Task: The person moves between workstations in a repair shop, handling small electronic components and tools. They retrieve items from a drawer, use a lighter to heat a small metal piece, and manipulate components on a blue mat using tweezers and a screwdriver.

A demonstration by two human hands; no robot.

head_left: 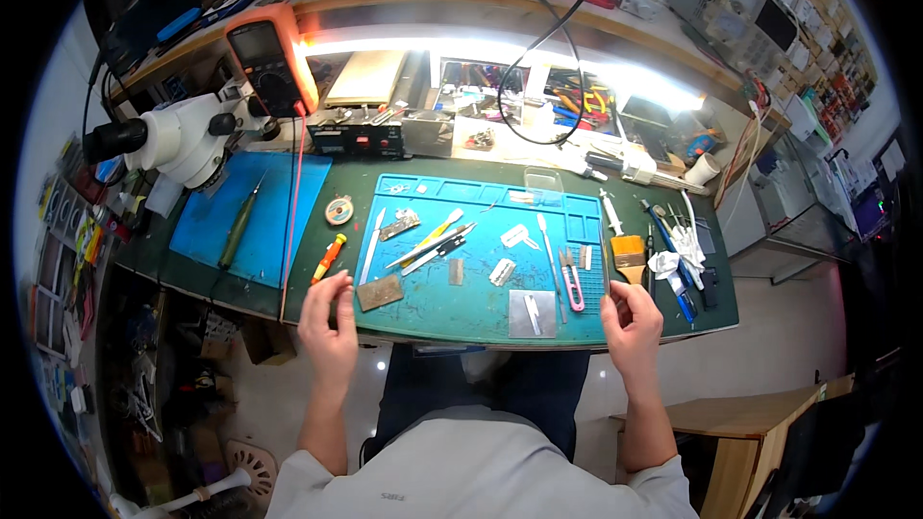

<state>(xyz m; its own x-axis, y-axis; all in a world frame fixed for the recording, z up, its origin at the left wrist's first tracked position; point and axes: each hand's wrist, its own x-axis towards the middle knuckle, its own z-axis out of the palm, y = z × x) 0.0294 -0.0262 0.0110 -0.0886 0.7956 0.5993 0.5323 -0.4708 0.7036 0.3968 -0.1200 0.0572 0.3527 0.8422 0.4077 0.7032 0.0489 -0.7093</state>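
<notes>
My left hand [329, 319] is at the front edge of the blue silicone mat [433, 317], open with loosely bent fingers, beside a brown metal plate [380, 292] and below an orange-yellow screwdriver [329, 259]. My right hand [631, 325] is open and empty at the mat's right front corner, just below a wide paintbrush [629, 259]. On the mat lie tweezers [433, 246], white spatulas [545, 259], small blades [502, 271], pink-handled snips [575, 288] and a silvery square [532, 322]. A syringe [611, 214] lies right of the mat.
A microscope [183, 139] and orange multimeter [272, 62] stand at the left. A black power unit [356, 140] and tool bins [577, 96] line the back. Black cables hang overhead. Pens and white wipes [678, 250] lie at the right; a wooden cabinet [731, 423] is at lower right.
</notes>
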